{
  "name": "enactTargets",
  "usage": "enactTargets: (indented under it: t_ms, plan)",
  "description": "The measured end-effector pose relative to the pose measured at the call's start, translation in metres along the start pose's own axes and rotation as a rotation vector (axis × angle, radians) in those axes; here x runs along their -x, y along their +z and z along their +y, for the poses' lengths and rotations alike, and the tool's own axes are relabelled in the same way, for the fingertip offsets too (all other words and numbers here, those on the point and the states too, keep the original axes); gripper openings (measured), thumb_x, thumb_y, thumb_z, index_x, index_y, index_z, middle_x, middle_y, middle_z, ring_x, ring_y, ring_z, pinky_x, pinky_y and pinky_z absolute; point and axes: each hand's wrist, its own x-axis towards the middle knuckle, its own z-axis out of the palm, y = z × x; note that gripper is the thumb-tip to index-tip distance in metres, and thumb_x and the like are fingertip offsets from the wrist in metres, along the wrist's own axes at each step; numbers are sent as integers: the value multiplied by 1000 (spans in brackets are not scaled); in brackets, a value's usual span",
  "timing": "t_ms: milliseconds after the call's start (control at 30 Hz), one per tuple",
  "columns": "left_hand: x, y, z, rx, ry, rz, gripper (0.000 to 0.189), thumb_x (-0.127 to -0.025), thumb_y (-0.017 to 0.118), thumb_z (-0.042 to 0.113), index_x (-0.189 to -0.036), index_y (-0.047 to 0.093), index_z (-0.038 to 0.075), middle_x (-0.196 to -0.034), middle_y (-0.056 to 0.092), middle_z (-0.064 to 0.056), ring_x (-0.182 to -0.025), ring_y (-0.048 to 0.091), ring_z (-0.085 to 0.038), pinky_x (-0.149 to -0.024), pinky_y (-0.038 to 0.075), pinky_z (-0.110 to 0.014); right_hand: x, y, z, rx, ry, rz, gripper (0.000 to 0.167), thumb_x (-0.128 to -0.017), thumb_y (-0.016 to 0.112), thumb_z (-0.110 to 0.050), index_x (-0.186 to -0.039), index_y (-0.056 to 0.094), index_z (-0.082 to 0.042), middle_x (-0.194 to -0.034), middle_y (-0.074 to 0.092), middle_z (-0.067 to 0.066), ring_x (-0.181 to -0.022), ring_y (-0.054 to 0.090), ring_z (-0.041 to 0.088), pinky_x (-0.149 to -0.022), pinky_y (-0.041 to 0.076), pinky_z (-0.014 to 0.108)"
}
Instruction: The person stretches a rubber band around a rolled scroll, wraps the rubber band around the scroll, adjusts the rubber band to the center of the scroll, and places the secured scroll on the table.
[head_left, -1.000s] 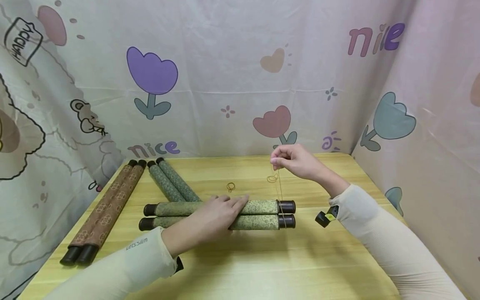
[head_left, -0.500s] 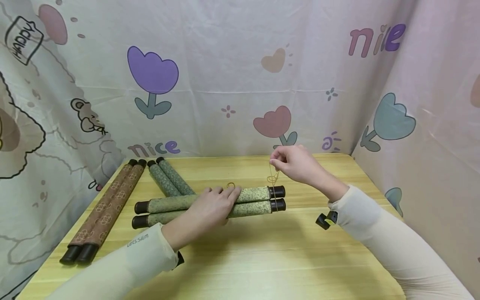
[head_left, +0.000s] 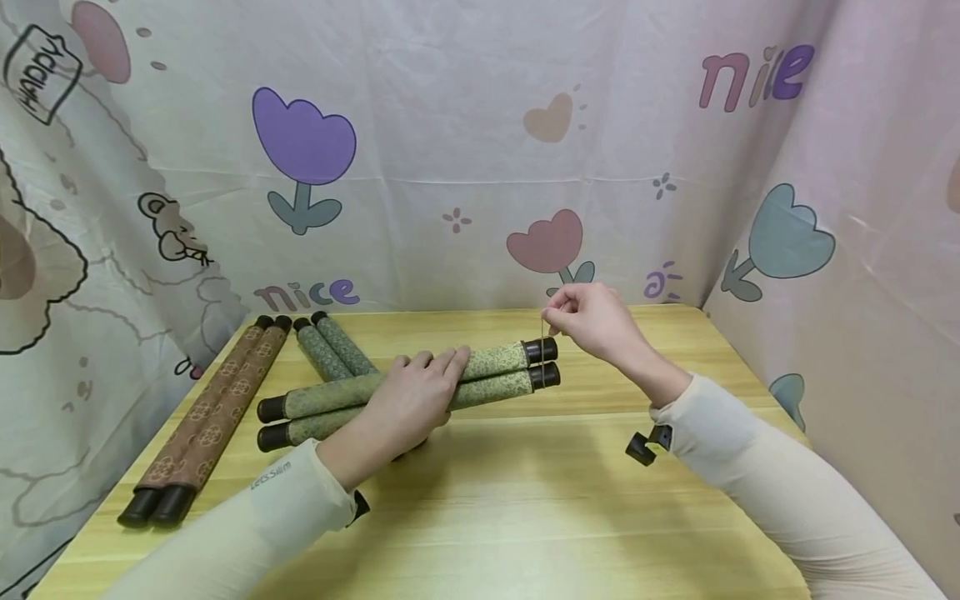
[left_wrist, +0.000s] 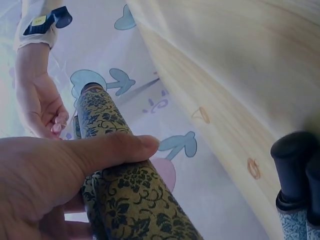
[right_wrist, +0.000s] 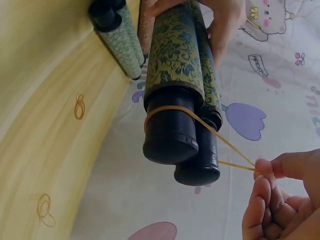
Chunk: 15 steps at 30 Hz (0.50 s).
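Observation:
A pair of yellow-green patterned scroll rolls (head_left: pixel 491 362) with dark end knobs lies side by side in my left hand (head_left: pixel 416 396). The left fingers and thumb grip it near the middle, and its right end is tilted up off the table. A thin tan rubber band (right_wrist: pixel 172 107) loops over the knobs at that right end. Thumb and fingertips of my right hand (head_left: pixel 596 321) pinch the band, pulling it taut away from the knobs, as the right wrist view shows. In the left wrist view, my thumb (left_wrist: pixel 120 150) presses on the cloth-covered roll.
A brown patterned pair of rolls (head_left: pixel 217 417) lies at the table's left. Behind the held pair lies a dark green pair (head_left: pixel 337 350), partly hidden. Two loose rubber bands, one (right_wrist: pixel 79 106) and another (right_wrist: pixel 45 210), rest on the wooden table (head_left: pixel 525 517). A printed curtain (head_left: pixel 420 150) surrounds the table.
The left hand has raised and tilted the yellow-green rolls, moving them away and slightly left. Their right end is now nearer the right hand, which keeps pinching the band at about the same place.

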Motion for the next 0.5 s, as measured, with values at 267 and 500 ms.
enactTargets:
  t_ms: [267,500]
  plan:
    - [1,2,-4,-58,13,85,59,-93,67,22,-146,44,7,-132,59,-9,-104,62,-33,-79,52,-51,-8,0,9,-258,110,-97,16,-93,62,-16,-90,70,-2,-74,71,8,-65,64,17,-63,53,27]
    - [4,3,-7,-104,20,144,55,-96,64,14,-146,43,5,-132,57,-11,-106,61,-35,-81,52,-51,-13,-1,20,-444,189,-194,16,-96,57,-9,-96,65,5,-75,68,9,-64,60,14,-63,53,24]
